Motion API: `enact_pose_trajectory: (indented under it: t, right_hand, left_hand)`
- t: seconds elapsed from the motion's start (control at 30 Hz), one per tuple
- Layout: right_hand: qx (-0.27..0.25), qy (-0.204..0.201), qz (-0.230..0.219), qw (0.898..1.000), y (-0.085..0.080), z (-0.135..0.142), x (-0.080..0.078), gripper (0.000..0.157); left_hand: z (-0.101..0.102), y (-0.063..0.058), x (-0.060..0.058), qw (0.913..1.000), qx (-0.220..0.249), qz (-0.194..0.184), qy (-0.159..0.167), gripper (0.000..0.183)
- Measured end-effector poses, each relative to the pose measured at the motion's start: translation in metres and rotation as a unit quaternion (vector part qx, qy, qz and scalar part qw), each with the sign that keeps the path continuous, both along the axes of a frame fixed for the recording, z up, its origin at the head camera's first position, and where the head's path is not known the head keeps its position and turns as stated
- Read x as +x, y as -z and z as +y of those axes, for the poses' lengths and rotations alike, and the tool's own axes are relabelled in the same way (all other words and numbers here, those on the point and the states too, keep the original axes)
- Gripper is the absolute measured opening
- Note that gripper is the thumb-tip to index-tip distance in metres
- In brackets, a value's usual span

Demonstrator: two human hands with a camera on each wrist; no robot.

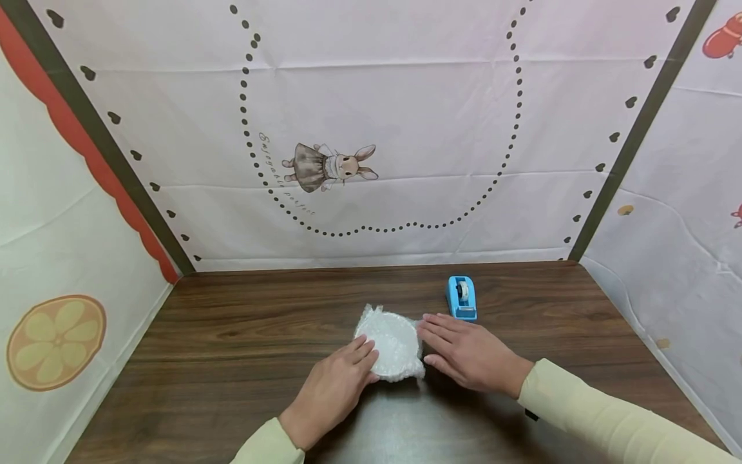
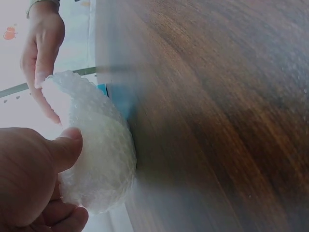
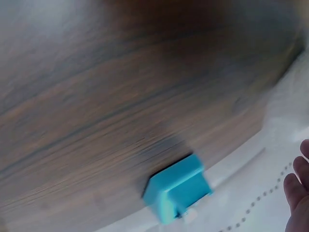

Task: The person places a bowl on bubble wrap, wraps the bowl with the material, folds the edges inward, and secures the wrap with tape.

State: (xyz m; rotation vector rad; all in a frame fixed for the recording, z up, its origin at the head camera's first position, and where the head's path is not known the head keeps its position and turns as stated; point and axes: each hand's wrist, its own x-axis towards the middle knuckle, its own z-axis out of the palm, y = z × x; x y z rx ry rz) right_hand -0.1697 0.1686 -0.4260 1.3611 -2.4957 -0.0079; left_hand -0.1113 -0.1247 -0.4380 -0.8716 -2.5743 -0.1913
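Observation:
A round, bowl-shaped bundle in clear bubble wrap (image 1: 395, 345) sits on the table in the head view, its pale circular top facing up. From the left, my left hand (image 1: 339, 386) holds its edge, fingertips over the top and thumb at the near side. The left wrist view shows that thumb (image 2: 67, 147) against the bubbly wrap (image 2: 104, 150). My right hand (image 1: 469, 354) lies along the other side with straight fingers, their tips at the wrap's right edge. Part of its fingers (image 3: 297, 186) shows in the right wrist view.
A blue tape dispenser (image 1: 461, 298) with a roll in it stands just beyond my right hand. The dark wood table (image 1: 243, 361) runs back to a white printed cloth (image 1: 406, 142) hung as a wall. More printed cloth (image 1: 666, 258) closes the sides.

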Motion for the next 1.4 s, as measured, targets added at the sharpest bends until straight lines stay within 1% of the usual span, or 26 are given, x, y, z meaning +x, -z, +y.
enact_pose_trajectory:
  t: [0.13,0.33,0.6,0.7,0.83,0.9,0.97,1.1,1.17,1.27,1.4]
  right_hand:
    - [-0.021,0.023,0.002,1.000,0.002,0.009,-0.008,0.053]
    - [-0.026,0.048,0.005,0.998,0.007,0.023,-0.017,0.053]
    - [-0.044,0.075,0.019,0.996,0.008,0.035,-0.027,0.052]
    - [-0.048,0.106,0.008,0.993,0.009,0.040,-0.031,0.055]
    - [-0.062,0.156,-0.012,0.986,0.009,0.044,-0.036,0.058]
    - [-0.069,0.178,-0.018,0.981,0.010,0.045,-0.039,0.056]
    - [-0.079,0.197,-0.023,0.977,0.010,0.046,-0.042,0.051]
    - [-0.107,0.239,-0.060,0.963,0.009,0.045,-0.050,0.037]
    - [-0.122,0.261,-0.095,0.953,0.007,0.043,-0.055,0.033]
    - [-0.144,0.297,-0.158,0.931,0.004,0.038,-0.062,0.033]
    - [-0.180,0.325,-0.241,0.897,0.000,0.033,-0.072,0.031]
  left_hand:
    - [0.000,0.000,0.000,1.0000,0.000,0.009,0.002,0.029]
    - [0.000,0.001,0.000,0.9999,-0.001,0.013,0.004,0.029]
    - [0.001,0.000,-0.001,0.9999,-0.003,0.015,0.002,0.030]
    - [0.001,-0.001,-0.001,0.9999,-0.003,0.011,0.003,0.030]
    - [0.002,-0.001,-0.003,1.0000,-0.002,0.008,0.005,0.029]
    - [0.003,-0.001,-0.004,0.9999,-0.002,0.008,0.007,0.028]
    - [0.004,-0.001,-0.005,0.9999,-0.003,0.011,0.008,0.027]
    - [0.005,-0.001,-0.007,0.9998,-0.003,0.015,0.013,0.026]
    - [0.005,-0.001,-0.007,0.9998,-0.002,0.016,0.014,0.026]
    - [0.005,-0.002,-0.007,0.9998,0.000,0.016,0.015,0.026]
    - [0.005,-0.002,-0.006,0.9998,-0.002,0.015,0.014,0.027]
